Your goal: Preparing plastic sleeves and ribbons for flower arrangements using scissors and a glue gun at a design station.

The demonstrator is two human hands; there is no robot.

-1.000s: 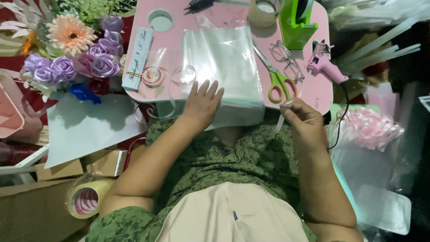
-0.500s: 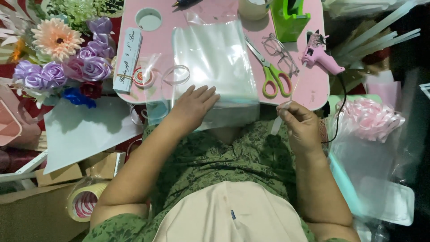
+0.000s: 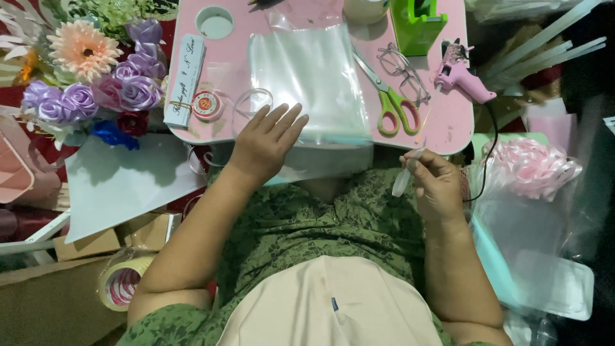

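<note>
Fingers (image 3: 282, 122) of the left hand (image 3: 266, 144) were spread flat, gripping nothing, pressing on the near end of one clear plastic sheet (image 3: 307, 77) that lay down the middle of the pink table (image 3: 448, 122); the sheet was thin, glossy and rectangular, and its near edge overhung the table's front edge above the lap. The right hand (image 3: 435, 186) sat just off the table's front right corner, its thumb and fingertips pinched on one small translucent strip (image 3: 402, 179), narrow and soft-looking, apart from the sheet. On the table to the right of the sheet lay one pair of scissors (image 3: 391, 106) with green handles, one pair of wire-framed glasses (image 3: 403, 70) touching them, and one pink glue gun (image 3: 458, 75) near the right edge, its black cord dropping over the side. At the far edge stood one green tape dispenser (image 3: 416, 22). Left of the sheet were one round red-and-white spool (image 3: 206, 104), one long white box (image 3: 186, 80) and one round hole (image 3: 214, 22) in the tabletop. Open table remained only in narrow strips beside the sheet. Off the left edge stood one bouquet (image 3: 96, 77) of purple and peach fabric flowers, with one pale sheet of paper (image 3: 122, 179) below it and one tape roll (image 3: 122, 282) lower down. One pink ribbon bow (image 3: 535, 166) lay to the right.
</note>
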